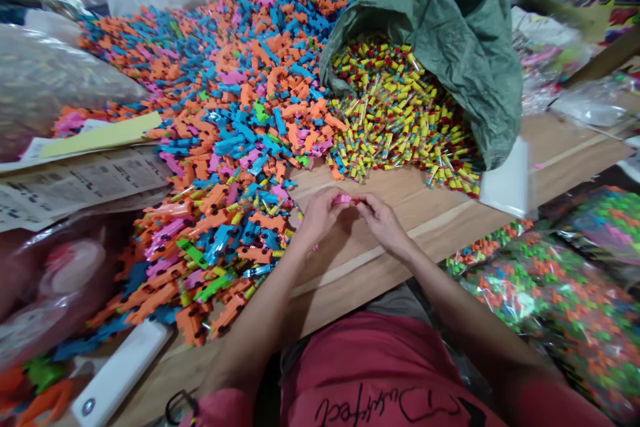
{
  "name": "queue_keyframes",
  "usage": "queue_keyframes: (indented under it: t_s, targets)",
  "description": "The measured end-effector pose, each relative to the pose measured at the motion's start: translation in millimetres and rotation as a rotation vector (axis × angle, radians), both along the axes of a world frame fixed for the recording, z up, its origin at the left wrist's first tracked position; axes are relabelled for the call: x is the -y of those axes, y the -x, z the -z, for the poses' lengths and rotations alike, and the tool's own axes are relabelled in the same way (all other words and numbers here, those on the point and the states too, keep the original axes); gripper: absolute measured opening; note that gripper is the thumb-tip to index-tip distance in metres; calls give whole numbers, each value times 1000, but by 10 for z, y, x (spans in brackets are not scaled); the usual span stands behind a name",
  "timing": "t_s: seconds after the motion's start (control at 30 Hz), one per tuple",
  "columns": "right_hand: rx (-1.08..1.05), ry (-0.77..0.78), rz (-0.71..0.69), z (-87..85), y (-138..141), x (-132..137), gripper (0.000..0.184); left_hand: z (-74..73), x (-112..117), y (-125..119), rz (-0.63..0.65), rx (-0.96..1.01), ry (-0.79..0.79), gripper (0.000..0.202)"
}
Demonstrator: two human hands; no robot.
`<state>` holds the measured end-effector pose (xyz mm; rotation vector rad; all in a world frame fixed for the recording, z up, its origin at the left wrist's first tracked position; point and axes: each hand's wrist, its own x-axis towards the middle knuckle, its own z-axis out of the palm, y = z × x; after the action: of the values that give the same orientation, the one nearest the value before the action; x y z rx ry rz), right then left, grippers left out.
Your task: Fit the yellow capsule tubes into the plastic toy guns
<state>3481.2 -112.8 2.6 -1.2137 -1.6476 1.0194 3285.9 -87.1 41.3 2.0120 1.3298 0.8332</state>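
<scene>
Above the wooden table (360,240), my two hands meet in front of me. My left hand (318,215) is closed on a small pink toy car (343,199). Fingers of my right hand (381,219) pinch a tiny dark red piece (356,201) against the car's right end; most of it is hidden. Just beyond lies a heap of small yellow tubes (400,113) with red ends, spilling from a green sack (450,33). Left of my hands spreads a big pile of orange, blue, pink and green toy cars (260,100), some nearer ones with tubes in them.
Printed sheets (85,180) and a clear bag (55,80) lie at the left. A white box-like object (123,373) is at the near left edge. White plastic sleeves (507,180) lie at the right. Filled clear bags of colourful toys (550,293) stand below the table's right edge.
</scene>
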Motion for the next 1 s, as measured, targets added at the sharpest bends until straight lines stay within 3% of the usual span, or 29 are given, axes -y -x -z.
queue_keyframes:
  t_s: [0.2,0.4,0.67,1.0]
  targets:
    - [-116,36,-52,-112,45,44,32,-84,205,22,-16,18,-110,10]
    - [-167,50,-47,-192,37,87,32,-104,237,15,16,-55,-200,16]
    - [-255,123,-103,-291,45,83,32,-234,269,79,99,-209,-309,33]
    - [-171,177,-108,-260,15,87,28,-277,261,114,209,-329,-325,31]
